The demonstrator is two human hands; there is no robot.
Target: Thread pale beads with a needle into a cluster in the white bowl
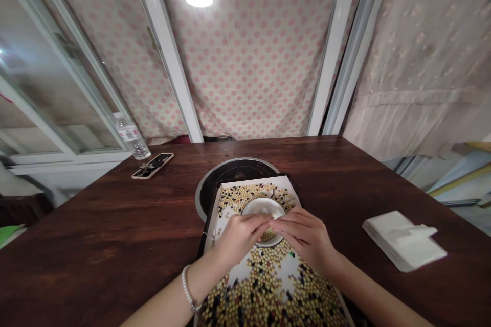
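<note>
Head view: two hands meet over a small bowl on a bean tray

The left hand point(240, 239), with a beaded bracelet point(187, 288) on its wrist, and the right hand point(305, 237) come together at lower centre of the frame, above a white bowl point(264, 207). The fingers point(255, 222) of both hands lie close together, their tips touching or almost touching over the middle of the bowl; whether they pinch anything small between them cannot be told. The hands hide much of the bowl, though some beans point(267, 235) show inside it. The bowl sits on a white tray point(255, 182) with a dark edge, among yellow and black beans that spread toward the bottom of the frame. Partly under the far end of the tray lies a round black plate point(226, 184) with a metal rim, on the dark wood tabletop point(95, 225). At upper left on the tabletop lies a phone point(152, 166), with a water bottle point(132, 136) just beyond it near the far corner. At right lies a folded white packet point(402, 241). A pink-dotted curtain point(249, 61) hangs beyond the tabletop.
</note>
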